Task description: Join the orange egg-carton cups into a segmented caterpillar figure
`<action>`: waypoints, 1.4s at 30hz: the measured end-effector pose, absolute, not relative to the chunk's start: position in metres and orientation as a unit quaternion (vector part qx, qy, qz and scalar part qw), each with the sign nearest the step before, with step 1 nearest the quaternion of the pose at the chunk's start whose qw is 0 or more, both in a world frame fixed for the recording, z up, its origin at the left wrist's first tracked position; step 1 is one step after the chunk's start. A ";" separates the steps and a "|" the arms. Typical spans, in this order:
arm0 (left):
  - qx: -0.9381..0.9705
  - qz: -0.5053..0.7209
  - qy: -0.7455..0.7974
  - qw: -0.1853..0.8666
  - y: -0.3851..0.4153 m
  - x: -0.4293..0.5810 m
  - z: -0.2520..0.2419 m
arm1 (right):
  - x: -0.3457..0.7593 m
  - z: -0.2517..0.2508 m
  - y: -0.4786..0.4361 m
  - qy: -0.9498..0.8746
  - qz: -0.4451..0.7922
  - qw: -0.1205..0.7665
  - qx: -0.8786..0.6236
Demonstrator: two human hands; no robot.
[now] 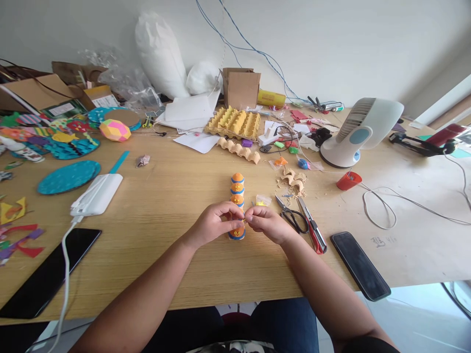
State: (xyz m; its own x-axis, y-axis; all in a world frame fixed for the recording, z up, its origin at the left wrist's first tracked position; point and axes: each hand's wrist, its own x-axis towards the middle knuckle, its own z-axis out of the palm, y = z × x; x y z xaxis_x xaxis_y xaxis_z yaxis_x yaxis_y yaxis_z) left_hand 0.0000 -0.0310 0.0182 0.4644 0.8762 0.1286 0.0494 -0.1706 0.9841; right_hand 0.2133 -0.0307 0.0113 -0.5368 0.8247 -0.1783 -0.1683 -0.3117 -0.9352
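A row of orange and blue painted egg-carton cups (237, 189) lies on the wooden table (165, 196), running away from me like a caterpillar. My left hand (213, 223) is curled round the nearest cup (236, 232), fingers closed on it. My right hand (267, 223) pinches at the same spot, thumb and fingers pressed together on something small I cannot make out. A small clear bag with yellow bits (262, 200) lies just behind my right hand.
Scissors (292, 215), a red box cutter (312, 228) and a black phone (359, 264) lie to the right. Yellow egg tray (233, 122), cardboard cup strip (239, 149), white fan (362, 130), red cup (348, 180). On the left: power bank (97, 193), black tablet (47, 272), coloured paper crafts (69, 139).
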 end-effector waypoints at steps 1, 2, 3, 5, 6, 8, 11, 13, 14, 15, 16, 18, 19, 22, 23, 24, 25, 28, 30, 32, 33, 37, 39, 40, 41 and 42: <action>0.664 0.384 0.350 0.539 -0.031 0.000 0.018 | 0.213 0.012 -0.031 -0.480 0.733 0.338 -0.344; 0.664 0.385 0.350 0.537 -0.031 0.000 0.018 | 0.213 0.012 -0.031 -0.481 0.731 0.339 -0.345; 0.665 0.387 0.351 0.534 -0.031 0.000 0.018 | 0.213 0.013 -0.031 -0.482 0.730 0.339 -0.346; 0.668 0.389 0.351 0.528 -0.031 -0.001 0.018 | 0.213 0.014 -0.032 -0.485 0.728 0.339 -0.346; 0.672 0.390 0.351 0.523 -0.031 -0.001 0.018 | 0.213 0.014 -0.032 -0.486 0.728 0.339 -0.345; 0.679 0.391 0.352 0.511 -0.031 -0.001 0.019 | 0.213 0.015 -0.032 -0.486 0.728 0.341 -0.342; 0.686 0.394 0.355 0.498 -0.031 -0.001 0.020 | 0.213 0.015 -0.032 -0.487 0.727 0.345 -0.338; 0.690 0.397 0.355 0.490 -0.031 -0.001 0.021 | 0.212 0.015 -0.032 -0.489 0.726 0.345 -0.338; 0.692 0.399 0.355 0.485 -0.031 -0.001 0.021 | 0.212 0.014 -0.032 -0.490 0.725 0.346 -0.339; 0.695 0.401 0.355 0.480 -0.031 -0.001 0.021 | 0.212 0.015 -0.032 -0.490 0.724 0.347 -0.339; 0.697 0.403 0.354 0.476 -0.031 -0.001 0.021 | 0.212 0.015 -0.032 -0.491 0.723 0.348 -0.339; 0.702 0.408 0.350 0.468 -0.031 0.000 0.021 | 0.212 0.015 -0.032 -0.492 0.723 0.348 -0.337; 0.705 0.410 0.348 0.464 -0.031 0.000 0.021 | 0.212 0.015 -0.032 -0.493 0.724 0.348 -0.336; 0.710 0.416 0.342 0.454 -0.031 0.001 0.021 | 0.212 0.015 -0.032 -0.492 0.725 0.346 -0.336; 0.711 0.418 0.342 0.451 -0.031 0.001 0.021 | 0.212 0.015 -0.032 -0.492 0.725 0.346 -0.337; 0.711 0.420 0.341 0.449 -0.032 0.001 0.021 | 0.212 0.015 -0.032 -0.492 0.724 0.346 -0.337; 0.712 0.422 0.340 0.447 -0.032 0.001 0.022 | 0.212 0.015 -0.032 -0.492 0.724 0.346 -0.337; 0.715 0.427 0.337 0.438 -0.032 0.002 0.022 | 0.212 0.015 -0.033 -0.494 0.722 0.346 -0.338; 0.717 0.427 0.338 0.435 -0.032 0.002 0.022 | 0.212 0.014 -0.032 -0.495 0.721 0.347 -0.339; 0.718 0.426 0.341 0.433 -0.032 0.002 0.022 | 0.212 0.014 -0.032 -0.494 0.722 0.347 -0.338; 0.717 0.426 0.341 0.433 -0.032 0.002 0.022 | 0.212 0.014 -0.032 -0.492 0.724 0.347 -0.336; 0.717 0.429 0.344 0.429 -0.032 0.002 0.022 | 0.212 0.014 -0.033 -0.487 0.729 0.350 -0.330; 0.717 0.429 0.346 0.427 -0.032 0.002 0.022 | 0.212 0.015 -0.033 -0.487 0.727 0.352 -0.331; 0.717 0.429 0.347 0.426 -0.032 0.002 0.022 | 0.212 0.015 -0.033 -0.489 0.725 0.353 -0.332; 0.717 0.430 0.347 0.426 -0.032 0.002 0.022 | 0.212 0.015 -0.033 -0.491 0.722 0.354 -0.334; 0.717 0.431 0.345 0.425 -0.032 0.002 0.022 | 0.212 0.015 -0.034 -0.494 0.720 0.355 -0.335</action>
